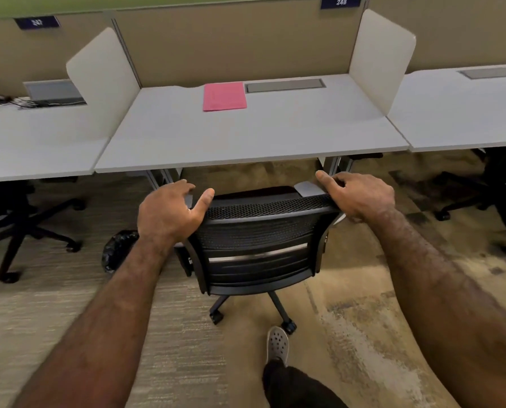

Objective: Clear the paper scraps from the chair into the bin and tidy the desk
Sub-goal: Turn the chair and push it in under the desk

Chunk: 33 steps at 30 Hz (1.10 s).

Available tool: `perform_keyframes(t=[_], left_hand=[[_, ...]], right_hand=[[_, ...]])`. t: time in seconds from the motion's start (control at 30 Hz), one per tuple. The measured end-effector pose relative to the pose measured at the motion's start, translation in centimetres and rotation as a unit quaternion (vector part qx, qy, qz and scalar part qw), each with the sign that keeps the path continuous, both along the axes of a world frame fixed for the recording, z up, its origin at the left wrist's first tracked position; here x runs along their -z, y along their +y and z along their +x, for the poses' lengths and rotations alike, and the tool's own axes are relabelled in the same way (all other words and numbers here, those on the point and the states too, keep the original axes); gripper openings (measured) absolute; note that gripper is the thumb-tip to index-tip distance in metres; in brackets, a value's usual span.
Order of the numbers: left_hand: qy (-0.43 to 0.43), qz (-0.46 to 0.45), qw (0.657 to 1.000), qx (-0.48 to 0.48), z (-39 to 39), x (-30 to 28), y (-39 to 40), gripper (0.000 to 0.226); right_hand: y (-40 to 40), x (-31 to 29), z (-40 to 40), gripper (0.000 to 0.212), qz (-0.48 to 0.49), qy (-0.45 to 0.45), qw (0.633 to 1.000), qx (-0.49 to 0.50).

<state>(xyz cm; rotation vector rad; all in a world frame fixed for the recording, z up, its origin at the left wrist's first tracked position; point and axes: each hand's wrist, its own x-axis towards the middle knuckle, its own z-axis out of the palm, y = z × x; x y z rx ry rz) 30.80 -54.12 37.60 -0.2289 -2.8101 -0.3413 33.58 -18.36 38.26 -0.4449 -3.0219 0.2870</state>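
A black mesh office chair [257, 231] stands in front of the white desk [245, 136], its back towards me. My left hand [169, 213] is at the backrest's top left corner, fingers apart and thumb lying over the top edge. My right hand [360, 195] lies over the top right corner, palm on it, index finger stretched out. The seat is almost wholly hidden by the backrest, and no paper scraps show. A bin with a black liner [117, 248] sits on the floor left of the chair, partly behind my left forearm. A pink folder [224, 96] lies flat at the back of the desk.
White divider panels [104, 81] stand at both sides of the desk, with neighbouring desks beyond. Other black chairs [19, 225] are tucked under those desks on both sides. My foot in a grey clog [277, 346] is on the carpet behind the chair's wheeled base [288, 326].
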Motion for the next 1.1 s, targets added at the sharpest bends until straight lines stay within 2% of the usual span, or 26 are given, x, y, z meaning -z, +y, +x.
perform_keyframes(t=[0.17,0.37,0.63,0.9,1.1], left_hand=[[0.018,0.010,1.000,-0.006,-4.7,0.3,-0.9,0.066],[0.033,0.022,0.999,-0.007,-11.2,0.6,-2.7,0.062],[0.029,0.026,0.999,-0.024,-19.7,1.0,-4.4,0.060],[0.021,0.045,0.995,-0.085,-26.0,1.9,-5.6,0.061],[0.007,0.067,0.995,-0.073,-30.2,2.1,-6.6,0.061]], right_hand=[[-0.7,-0.1,-4.8,0.103,0.000,-0.027,0.999,-0.024],[-1.4,0.7,-11.9,0.112,0.041,-0.048,0.995,-0.074],[-2.3,1.5,-20.9,0.119,0.009,-0.078,0.994,-0.077],[-3.5,2.0,-27.4,0.116,0.024,-0.047,0.996,-0.075],[-4.4,2.3,-30.8,0.112,0.044,-0.032,0.997,-0.059]])
